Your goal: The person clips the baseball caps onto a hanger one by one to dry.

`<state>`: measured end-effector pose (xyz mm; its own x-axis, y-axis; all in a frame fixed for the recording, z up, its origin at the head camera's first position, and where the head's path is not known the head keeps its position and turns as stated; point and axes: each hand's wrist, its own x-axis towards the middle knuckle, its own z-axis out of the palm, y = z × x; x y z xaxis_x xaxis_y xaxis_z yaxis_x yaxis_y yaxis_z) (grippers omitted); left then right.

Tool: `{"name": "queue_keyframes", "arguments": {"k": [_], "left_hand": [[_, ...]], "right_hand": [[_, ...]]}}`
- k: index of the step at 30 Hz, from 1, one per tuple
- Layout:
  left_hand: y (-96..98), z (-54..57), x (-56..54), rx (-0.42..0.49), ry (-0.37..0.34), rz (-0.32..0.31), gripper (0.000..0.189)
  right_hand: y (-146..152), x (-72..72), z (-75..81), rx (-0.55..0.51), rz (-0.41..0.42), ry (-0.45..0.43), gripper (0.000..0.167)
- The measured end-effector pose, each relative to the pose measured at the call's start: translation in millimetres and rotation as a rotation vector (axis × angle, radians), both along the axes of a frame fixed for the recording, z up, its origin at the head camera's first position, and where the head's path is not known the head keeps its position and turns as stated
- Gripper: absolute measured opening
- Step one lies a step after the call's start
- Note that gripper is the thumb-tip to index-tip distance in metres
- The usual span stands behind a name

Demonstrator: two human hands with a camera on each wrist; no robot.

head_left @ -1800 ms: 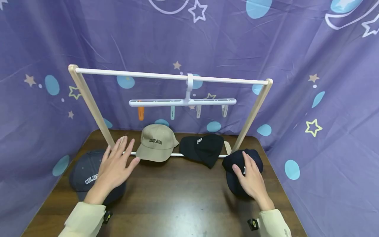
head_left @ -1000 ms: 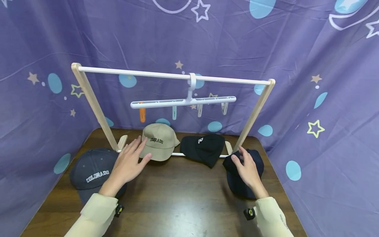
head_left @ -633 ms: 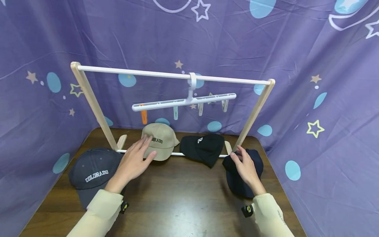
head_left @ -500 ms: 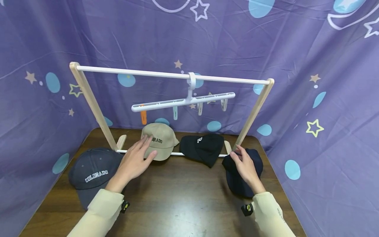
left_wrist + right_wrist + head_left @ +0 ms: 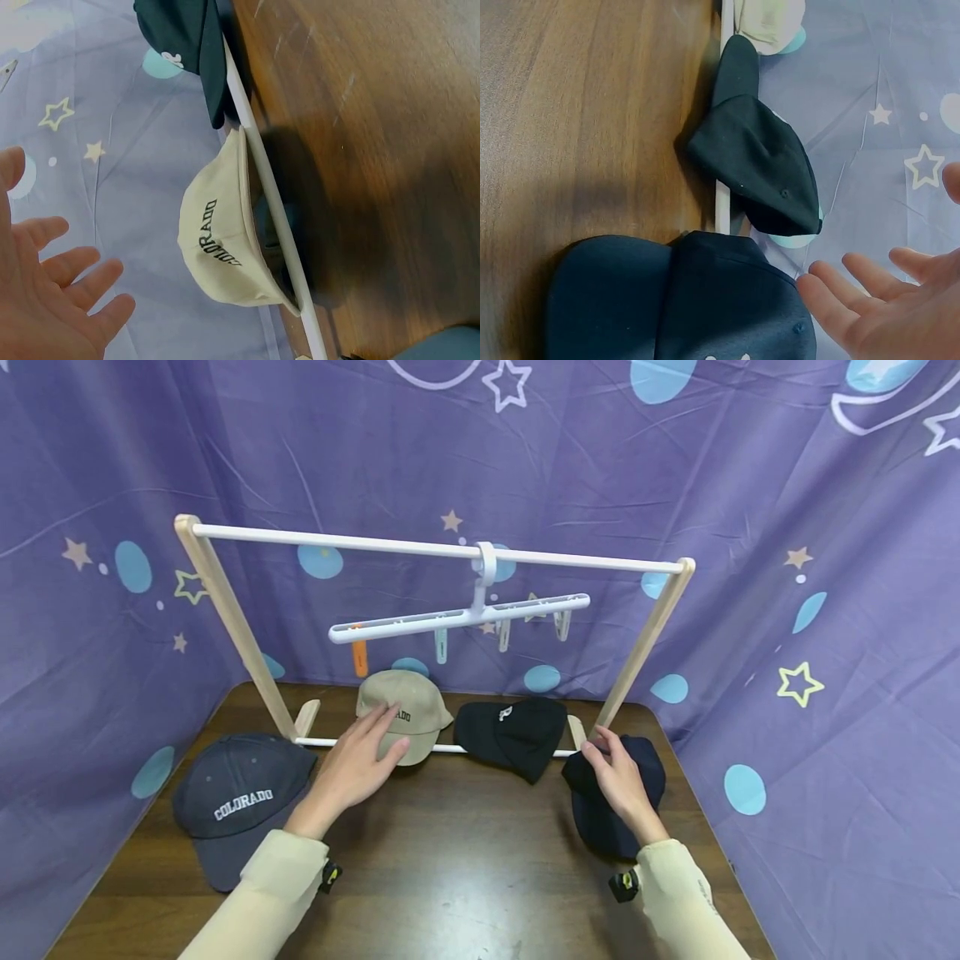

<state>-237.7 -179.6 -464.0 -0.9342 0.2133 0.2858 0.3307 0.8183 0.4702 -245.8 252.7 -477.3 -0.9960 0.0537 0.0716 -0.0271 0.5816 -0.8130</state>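
Note:
My left hand (image 5: 358, 768) hovers with its fingers spread, overlapping the left side of a beige cap (image 5: 422, 700) in the head view. In the left wrist view, that hand's fingers (image 5: 71, 266) stand apart from the cap. On the right, my right hand (image 5: 621, 783) is over a navy cap (image 5: 596, 827), its fingers loosely bent and gripping nothing. The right wrist view has those fingers (image 5: 832, 289) right beside the navy cap's crown. Between the hands lies a black cap (image 5: 510, 737). A dark blue-grey cap (image 5: 240, 781) lettered COLORADO sits left of my left forearm.
A rack with a white top rod (image 5: 337, 540) and wooden posts (image 5: 236, 627) stands at the table's back. From the rod hangs a white hanger (image 5: 442, 622) bearing an orange clip (image 5: 361, 658), a pale blue clip (image 5: 441, 647) and two greyish ones. Purple curtain (image 5: 847, 610) surrounds the table (image 5: 465, 860).
My left hand has moved right, from beside the blue-grey cap to the beige one. The right hand has shifted slightly. The hanger has turned, its left end lower in view. The caps have stayed put.

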Motion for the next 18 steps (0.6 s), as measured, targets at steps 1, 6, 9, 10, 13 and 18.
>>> {"name": "queue_keyframes", "arguments": {"k": [1,6,9,10,13,18], "left_hand": [[0.9,-0.6,-0.4,0.002,-0.006,-0.003,0.068],[6.6,-4.3,-2.0,0.001,-0.015,-0.024,0.068],[11.0,-5.5,-3.5,0.0,-0.004,-0.034,0.067],[12.6,-5.6,-4.1,0.004,-0.003,-0.039,0.067],[17.8,-4.6,-5.4,0.015,-0.013,-0.055,0.066],[26.0,-2.3,-7.5,0.042,-0.023,-0.073,0.067]], "right_hand": [[0,-0.6,-0.5,0.002,0.0,-0.002,0.063],[0,-3.9,-3.3,0.004,0.0,-0.023,0.064],[-2,-5.1,-4.8,0.007,0.002,-0.029,0.064],[-2,-5.5,-5.4,0.007,0.001,-0.03,0.064],[-5,-6.2,-6.4,0.011,-0.002,-0.024,0.062],[-10,-9.3,-7.9,0.007,0.003,-0.01,0.06]]}}
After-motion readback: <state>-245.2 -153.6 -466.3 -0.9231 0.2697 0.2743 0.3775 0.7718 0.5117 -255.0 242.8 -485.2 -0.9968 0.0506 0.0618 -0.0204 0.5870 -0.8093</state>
